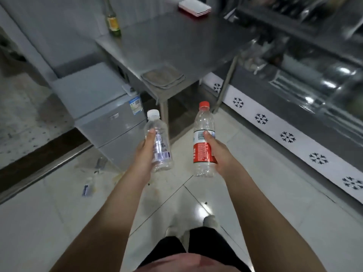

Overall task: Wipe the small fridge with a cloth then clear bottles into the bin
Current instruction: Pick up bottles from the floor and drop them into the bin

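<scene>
Left hand: I read the left hand (145,152) as wrapped round the middle of the white-capped bottle (159,142), which is held upright above the floor, near the small fridge (102,108).
Right hand: The right hand (216,152) grips the red-capped bottle (204,134) at its label band. It is upright, beside the other bottle and not touching it.
Handling, plastic: I judge both bottles empty, very light, thin-walled and smooth. Hold them mid-body at the label with moderate squeeze.
Handling, glass: The green glass bottle (113,24) stands at the table's (196,46) far-left corner. I judge it heavier, rigid and breakable. Take it by the body.
Cloth: The cloth (163,77) lies folded on the table's near edge.
Count: Plastic bottles two, glass bottle one, cloth one, fridge one.
Bin: Not in view, so I cannot place it.
</scene>
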A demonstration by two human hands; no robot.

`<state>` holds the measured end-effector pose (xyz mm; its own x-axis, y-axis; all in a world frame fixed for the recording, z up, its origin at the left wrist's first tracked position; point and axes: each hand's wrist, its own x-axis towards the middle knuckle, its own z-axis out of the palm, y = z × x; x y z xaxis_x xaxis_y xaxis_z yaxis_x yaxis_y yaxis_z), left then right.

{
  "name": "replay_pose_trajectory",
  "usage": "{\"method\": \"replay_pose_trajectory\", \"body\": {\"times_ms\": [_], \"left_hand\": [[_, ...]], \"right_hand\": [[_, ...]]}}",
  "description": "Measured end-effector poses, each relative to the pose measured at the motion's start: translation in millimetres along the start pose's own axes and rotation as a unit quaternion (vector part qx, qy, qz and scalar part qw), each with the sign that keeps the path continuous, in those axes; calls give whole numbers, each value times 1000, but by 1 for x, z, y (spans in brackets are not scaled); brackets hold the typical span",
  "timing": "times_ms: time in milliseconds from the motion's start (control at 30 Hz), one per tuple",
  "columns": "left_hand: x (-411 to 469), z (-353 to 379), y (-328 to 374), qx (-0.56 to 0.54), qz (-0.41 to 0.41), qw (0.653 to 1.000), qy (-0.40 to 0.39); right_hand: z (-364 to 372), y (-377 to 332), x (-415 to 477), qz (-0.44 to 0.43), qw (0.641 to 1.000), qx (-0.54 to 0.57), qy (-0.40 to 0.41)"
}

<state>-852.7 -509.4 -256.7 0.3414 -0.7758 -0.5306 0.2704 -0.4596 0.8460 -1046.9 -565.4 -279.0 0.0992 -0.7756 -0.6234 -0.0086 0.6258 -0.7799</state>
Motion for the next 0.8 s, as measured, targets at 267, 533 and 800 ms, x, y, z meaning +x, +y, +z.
{"method": "replay_pose_trajectory", "body": {"times_ms": [267, 533, 800], "left_hand": [[-49, 88, 8, 70, 26, 982, -173], [-177, 171, -31, 118, 42, 935, -332], [-335, 230, -127, 147, 3, 884, -444]], "right_hand": [[-102, 8, -82, -60, 982, 140, 109], [-213, 83, -216, -102, 937, 228, 245], [-307, 210, -407, -118, 853, 311, 402]]}}
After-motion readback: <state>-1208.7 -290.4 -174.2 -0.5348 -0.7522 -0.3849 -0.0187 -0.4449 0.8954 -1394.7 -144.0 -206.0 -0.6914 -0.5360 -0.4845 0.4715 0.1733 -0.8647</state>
